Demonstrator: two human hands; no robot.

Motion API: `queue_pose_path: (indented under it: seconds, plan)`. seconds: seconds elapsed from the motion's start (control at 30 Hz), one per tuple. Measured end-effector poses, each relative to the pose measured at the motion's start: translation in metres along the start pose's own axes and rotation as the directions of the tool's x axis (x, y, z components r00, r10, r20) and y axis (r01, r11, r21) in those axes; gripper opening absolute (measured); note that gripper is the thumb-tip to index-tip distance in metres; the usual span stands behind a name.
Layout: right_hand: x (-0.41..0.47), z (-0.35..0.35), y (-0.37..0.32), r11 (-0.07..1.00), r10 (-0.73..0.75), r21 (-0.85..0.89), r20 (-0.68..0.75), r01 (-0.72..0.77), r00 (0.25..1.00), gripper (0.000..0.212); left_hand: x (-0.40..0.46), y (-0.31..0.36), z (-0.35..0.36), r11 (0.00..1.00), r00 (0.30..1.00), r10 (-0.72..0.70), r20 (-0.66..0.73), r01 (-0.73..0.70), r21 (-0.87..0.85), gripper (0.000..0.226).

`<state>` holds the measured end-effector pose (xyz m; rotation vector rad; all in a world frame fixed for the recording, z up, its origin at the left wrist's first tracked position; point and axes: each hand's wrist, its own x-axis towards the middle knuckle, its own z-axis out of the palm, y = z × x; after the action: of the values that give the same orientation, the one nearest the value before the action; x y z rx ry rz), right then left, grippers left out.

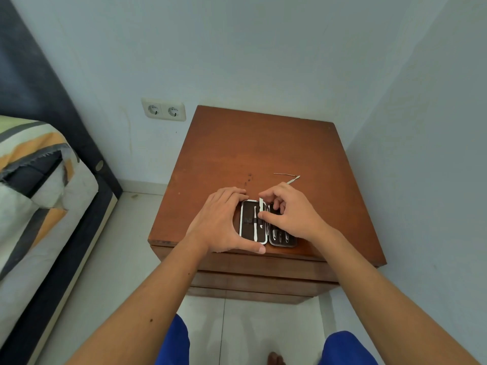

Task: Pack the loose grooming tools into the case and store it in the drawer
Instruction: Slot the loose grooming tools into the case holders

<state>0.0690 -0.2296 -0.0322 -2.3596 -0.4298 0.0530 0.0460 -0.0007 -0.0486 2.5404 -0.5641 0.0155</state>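
Fingers (232,193) of the left hand (218,222) curl around the open case's (254,222) left half at frame centre, thumb along its near edge. Right hand (290,214) pinches a slim tool (261,206) over the hinge. One loose tool (286,176) lies on the tabletop (250,143) just beyond.

The open case (266,223) lies at the nightstand's (237,148) front edge, two loose tools (287,177) behind it.

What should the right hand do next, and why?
Probably finish seating the tool it is pressing into the open case, then reach for the loose tools lying behind on the nightstand. The right hand works in the case while the left hand steadies it.
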Motion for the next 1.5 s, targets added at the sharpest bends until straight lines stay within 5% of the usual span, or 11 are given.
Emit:
queue_pose_path:
  seconds: [0.3,0.87,1.03,1.2,1.5]
  plan:
    - [-0.012,-0.013,-0.010,0.977,0.002,-0.211,0.210,0.043,0.978,0.057,0.001,-0.002,0.002,1.000,1.000,-0.004,0.000,0.004,0.004,0.128]
    - [-0.022,-0.010,-0.006,0.988,-0.010,-0.151,0.187,0.038,0.982,0.050,-0.012,-0.019,-0.017,0.998,0.986,0.029,0.162,-0.020,-0.055,0.123]
    - [-0.010,-0.023,-0.002,0.998,0.060,0.001,-0.065,-0.060,0.996,0.020,-0.012,-0.017,-0.014,0.999,0.993,0.011,0.115,-0.007,-0.037,0.123]
    - [0.037,-0.034,0.019,0.970,0.127,-0.171,-0.241,-0.171,0.962,0.009,-0.012,-0.016,-0.012,1.000,0.995,0.020,0.100,-0.018,-0.021,0.123]
    - [0.081,-0.035,0.029,0.875,0.047,-0.477,-0.087,-0.083,0.995,0.008,-0.012,-0.018,-0.009,0.999,0.995,0.036,0.090,-0.036,-0.003,0.122]
